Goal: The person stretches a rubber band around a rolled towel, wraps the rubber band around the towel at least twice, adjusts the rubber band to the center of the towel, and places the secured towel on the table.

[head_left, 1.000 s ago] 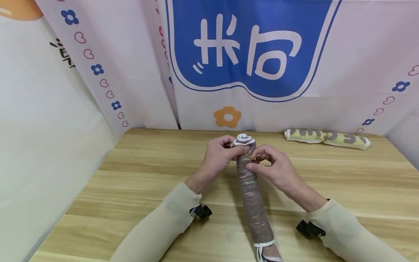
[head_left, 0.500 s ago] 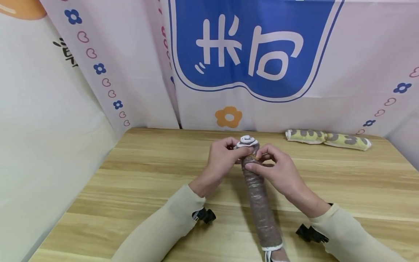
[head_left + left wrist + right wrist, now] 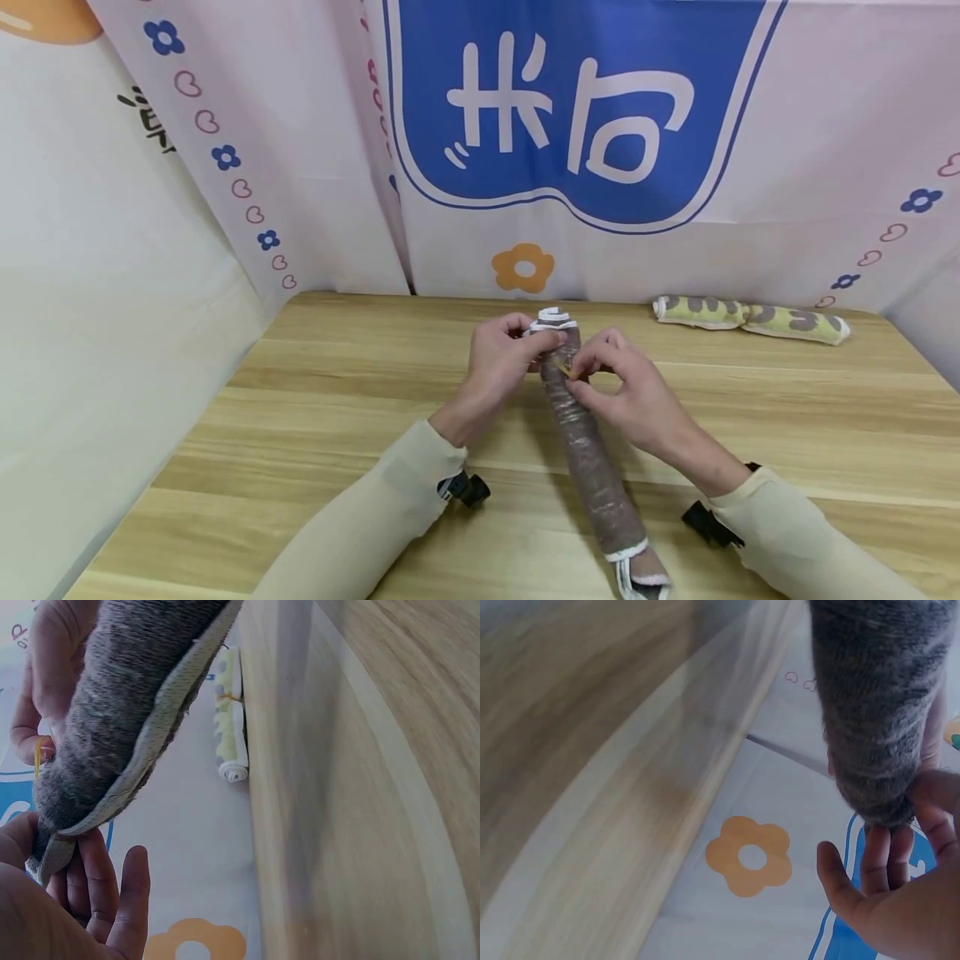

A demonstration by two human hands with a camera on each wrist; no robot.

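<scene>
A brown-grey rolled towel [image 3: 588,450] with white edging points lengthwise away from me over the table. Its far end is held by my left hand [image 3: 495,362], thumb on top and fingers beneath. Just nearer to me, my right hand [image 3: 633,392] pinches a yellow rubber band [image 3: 564,367] at the towel's right side. In the left wrist view the rubber band [image 3: 38,754] is stretched taut from the right fingertips beside the roll. The right wrist view has the roll [image 3: 877,712] above my right hand [image 3: 911,900], whose lower fingers touch its end.
Another rolled towel [image 3: 750,319], yellow-green with grey patterns and cinched in its middle, lies at the back right of the wooden table [image 3: 337,400]. A printed cloth backdrop [image 3: 330,167] stands along the back edge.
My right fingers have drawn the rubber band slightly out from the towel, so more of it shows. The towel's far end and both hands have shifted a little, right and then back left.
</scene>
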